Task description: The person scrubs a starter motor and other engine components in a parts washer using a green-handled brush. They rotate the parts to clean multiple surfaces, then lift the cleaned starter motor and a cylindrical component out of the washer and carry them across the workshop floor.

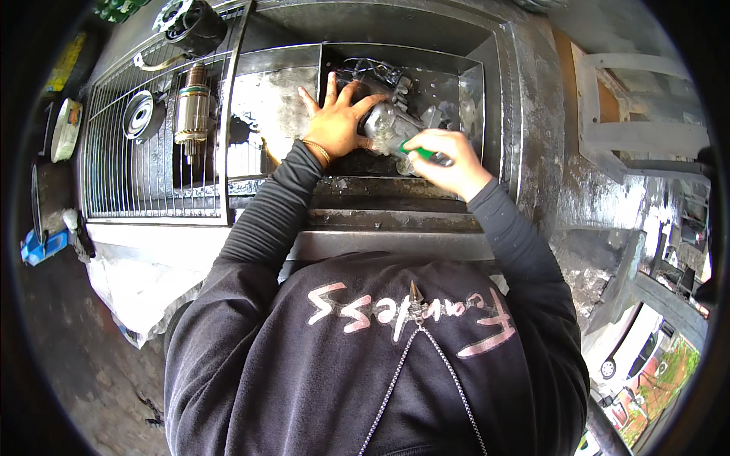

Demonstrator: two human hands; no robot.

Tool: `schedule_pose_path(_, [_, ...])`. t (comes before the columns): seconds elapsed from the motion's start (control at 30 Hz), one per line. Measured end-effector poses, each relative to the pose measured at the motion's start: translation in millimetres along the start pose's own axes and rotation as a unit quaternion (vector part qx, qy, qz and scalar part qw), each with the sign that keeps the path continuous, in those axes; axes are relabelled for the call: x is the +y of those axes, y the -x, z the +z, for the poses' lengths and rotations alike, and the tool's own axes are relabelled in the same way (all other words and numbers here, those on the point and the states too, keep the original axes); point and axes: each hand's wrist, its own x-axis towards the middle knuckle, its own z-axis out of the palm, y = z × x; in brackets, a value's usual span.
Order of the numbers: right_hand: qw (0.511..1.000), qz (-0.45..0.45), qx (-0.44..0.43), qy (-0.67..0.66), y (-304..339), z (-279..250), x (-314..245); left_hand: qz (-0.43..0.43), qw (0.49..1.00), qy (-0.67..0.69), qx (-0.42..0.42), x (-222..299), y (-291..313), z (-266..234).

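Black sweatshirt (334, 380), being worn nearest the camera; grey metal housing (384, 121), long axis unclear, being flanked in metal tray (473, 99): left hand (334, 128), nearer the rounded end, fingers being spread at its left; right hand (460, 161), green-handled tool (420, 150) being gripped in fingers at lower right

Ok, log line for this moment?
left hand: spread against gray metal housing | right hand: gripping green-handled tool at housing | wire rack, left side: holds armature
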Motion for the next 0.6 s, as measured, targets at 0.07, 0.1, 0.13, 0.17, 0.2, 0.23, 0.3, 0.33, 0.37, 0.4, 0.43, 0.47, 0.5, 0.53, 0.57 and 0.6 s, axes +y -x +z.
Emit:
schedule_pose_path(0.07, [0.983, 0.089, 0.149, 0.057, 4, -10, 3, -0.001, 1.000, 0.010, 0.000, 1, 0, -1])
schedule_pose_path(0.1, [0.966, 0.161, 0.195, 0.061, 4, -13, 4, -0.004, 1.000, 0.007, -0.002, 1, 0, -2])
schedule_pose_path(0.13, [0.966, 0.193, 0.166, 0.048, 2, -17, 5, -0.003, 1.000, -0.002, -0.009, 1, 1, -2])
schedule_pose_path(0.17, [0.979, 0.154, 0.124, 0.052, -1, -19, 6, -0.005, 1.000, 0.000, -0.014, 2, 1, -3])
schedule_pose_path(0.2, [0.977, 0.178, 0.090, 0.075, -4, -21, 6, -0.006, 1.000, 0.002, -0.008, 2, 1, -3])
schedule_pose_path(0.23, [0.990, 0.081, 0.109, 0.035, -7, -22, 7, -0.008, 1.000, 0.001, -0.010, 2, 1, -3])
schedule_pose_path(0.3, [0.992, 0.100, 0.082, -0.002, -9, -24, 6, -0.009, 1.000, 0.000, -0.006, 3, 1, -4])
schedule_pose_path(0.33, [0.996, 0.059, 0.062, 0.016, -10, -24, 6, -0.009, 1.000, 0.000, -0.003, 3, 1, -4])
schedule_pose_path(0.37, [0.993, 0.104, 0.045, 0.016, -11, -27, 6, -0.009, 1.000, 0.000, 0.000, 3, 1, -4])
schedule_pose_path(0.4, [0.993, 0.116, 0.031, 0.001, -12, -29, 6, -0.012, 1.000, 0.002, -0.012, 4, 2, -4])
schedule_pose_path(0.43, [0.994, 0.108, 0.022, 0.011, -12, -32, 6, -0.015, 1.000, 0.006, -0.014, 4, 2, -4])
schedule_pose_path(0.47, [0.994, 0.105, 0.015, 0.040, -14, -35, 8, -0.012, 1.000, 0.012, 0.005, 3, 2, -4])
schedule_pose_path(0.5, [0.993, 0.057, 0.041, 0.096, -17, -39, 10, -0.012, 1.000, 0.014, 0.003, 3, 1, -4])
schedule_pose_path(0.53, [0.982, 0.083, 0.047, 0.165, -21, -41, 11, -0.011, 1.000, 0.010, -0.004, 4, 2, -3])
schedule_pose_path(0.57, [0.981, 0.074, 0.068, 0.166, -24, -42, 12, -0.010, 1.000, 0.012, 0.004, 3, 2, -3])
schedule_pose_path(0.6, [0.984, 0.038, 0.093, 0.144, -26, -42, 12, -0.011, 1.000, 0.011, -0.001, 4, 3, -3])
